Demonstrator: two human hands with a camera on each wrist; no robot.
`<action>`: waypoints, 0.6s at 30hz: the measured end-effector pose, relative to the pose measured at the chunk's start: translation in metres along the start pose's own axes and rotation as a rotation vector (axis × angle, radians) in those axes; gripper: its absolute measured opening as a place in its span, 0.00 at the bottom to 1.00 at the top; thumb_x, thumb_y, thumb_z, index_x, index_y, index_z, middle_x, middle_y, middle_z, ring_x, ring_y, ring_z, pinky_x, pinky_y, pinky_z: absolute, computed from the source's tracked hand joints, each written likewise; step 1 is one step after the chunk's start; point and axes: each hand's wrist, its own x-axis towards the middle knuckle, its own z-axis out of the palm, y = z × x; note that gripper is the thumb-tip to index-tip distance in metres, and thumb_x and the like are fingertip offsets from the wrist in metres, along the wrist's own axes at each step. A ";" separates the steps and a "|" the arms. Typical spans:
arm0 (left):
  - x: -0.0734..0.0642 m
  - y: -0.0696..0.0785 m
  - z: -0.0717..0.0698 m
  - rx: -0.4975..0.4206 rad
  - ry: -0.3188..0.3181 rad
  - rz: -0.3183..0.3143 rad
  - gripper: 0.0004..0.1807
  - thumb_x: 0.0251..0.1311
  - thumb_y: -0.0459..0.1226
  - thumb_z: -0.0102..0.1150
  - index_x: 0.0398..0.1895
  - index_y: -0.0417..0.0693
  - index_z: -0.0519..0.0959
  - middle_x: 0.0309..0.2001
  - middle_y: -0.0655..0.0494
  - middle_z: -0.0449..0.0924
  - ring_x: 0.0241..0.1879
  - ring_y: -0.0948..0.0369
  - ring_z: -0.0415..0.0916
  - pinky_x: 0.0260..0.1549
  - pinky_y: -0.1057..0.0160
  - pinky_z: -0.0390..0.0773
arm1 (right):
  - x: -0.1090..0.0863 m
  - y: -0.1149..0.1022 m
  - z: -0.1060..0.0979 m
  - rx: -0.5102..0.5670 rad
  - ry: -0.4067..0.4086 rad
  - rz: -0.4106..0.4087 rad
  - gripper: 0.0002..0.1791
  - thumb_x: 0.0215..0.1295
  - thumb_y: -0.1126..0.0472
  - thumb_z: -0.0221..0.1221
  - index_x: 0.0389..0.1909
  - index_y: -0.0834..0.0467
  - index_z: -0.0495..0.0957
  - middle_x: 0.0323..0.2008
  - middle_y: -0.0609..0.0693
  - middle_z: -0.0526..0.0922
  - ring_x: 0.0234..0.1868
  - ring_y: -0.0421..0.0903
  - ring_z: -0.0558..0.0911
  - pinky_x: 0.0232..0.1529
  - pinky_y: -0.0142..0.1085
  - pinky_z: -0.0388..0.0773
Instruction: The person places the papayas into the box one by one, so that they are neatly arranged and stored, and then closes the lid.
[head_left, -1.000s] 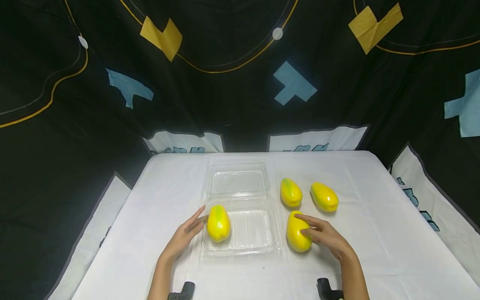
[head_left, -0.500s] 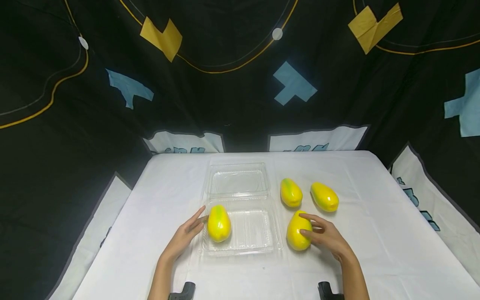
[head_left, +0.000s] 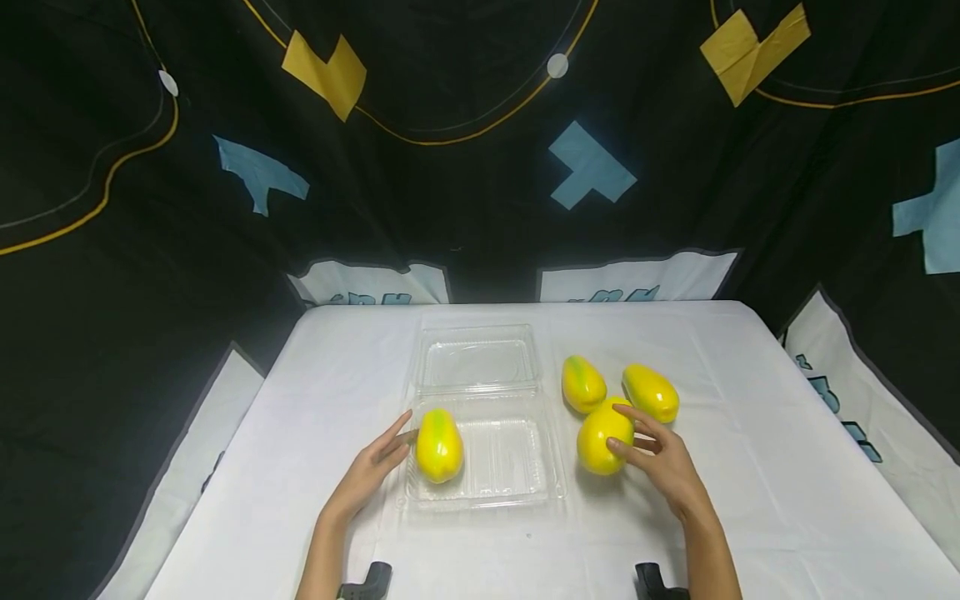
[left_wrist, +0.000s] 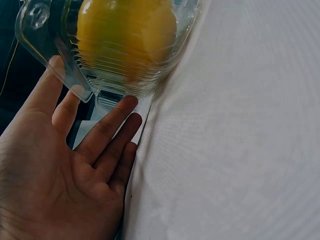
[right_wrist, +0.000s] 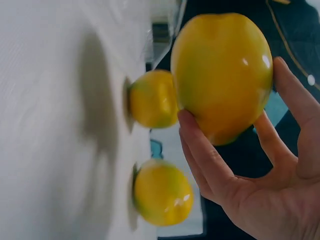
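My right hand holds a glossy yellow papaya-like fruit between thumb and fingers. In the right wrist view this fruit is raised off the cloth, its shadow lying to the side. A clear plastic clamshell box lies unfolded in the middle of the table. One similar fruit, green-streaked at the top, rests in the left part of its near half. Beside that half, my left hand has its fingers extended at the rim; the left wrist view shows the hand palm up, fingertips at the box's edge.
Two more yellow fruits lie behind the right hand: one streaked with green, the other to its right. The box's lid half lies flat toward the back. White cloth covers the table; a black curtain hangs behind.
My right hand has firmed its grip on the near right fruit and lifted it, shifting slightly away from me toward the two back fruits. The left hand stays at the box.
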 end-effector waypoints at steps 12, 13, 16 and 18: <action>0.000 0.002 -0.001 0.005 -0.003 0.000 0.27 0.62 0.51 0.53 0.64 0.79 0.61 0.60 0.57 0.70 0.64 0.49 0.59 0.57 0.33 0.52 | 0.000 -0.033 0.039 0.133 0.085 -0.156 0.32 0.51 0.53 0.68 0.60 0.47 0.71 0.61 0.49 0.66 0.54 0.55 0.72 0.50 0.51 0.73; 0.000 0.002 0.000 0.002 -0.003 0.001 0.27 0.62 0.51 0.53 0.64 0.78 0.61 0.60 0.57 0.70 0.64 0.49 0.59 0.57 0.33 0.52 | 0.000 -0.035 0.043 0.144 0.089 -0.156 0.32 0.50 0.53 0.68 0.59 0.47 0.71 0.61 0.48 0.66 0.54 0.55 0.72 0.50 0.50 0.73; 0.000 0.001 0.000 0.000 -0.001 -0.002 0.27 0.62 0.51 0.53 0.64 0.78 0.61 0.60 0.57 0.71 0.64 0.49 0.59 0.57 0.34 0.52 | 0.001 -0.039 0.058 0.171 0.104 -0.165 0.32 0.50 0.53 0.69 0.58 0.45 0.72 0.61 0.47 0.66 0.55 0.53 0.71 0.50 0.50 0.73; 0.000 0.001 0.000 -0.002 -0.002 -0.003 0.27 0.62 0.51 0.53 0.64 0.78 0.61 0.59 0.57 0.71 0.64 0.49 0.59 0.58 0.34 0.52 | 0.001 -0.043 0.068 0.180 0.121 -0.173 0.32 0.49 0.52 0.69 0.58 0.44 0.71 0.60 0.47 0.68 0.55 0.53 0.71 0.50 0.52 0.73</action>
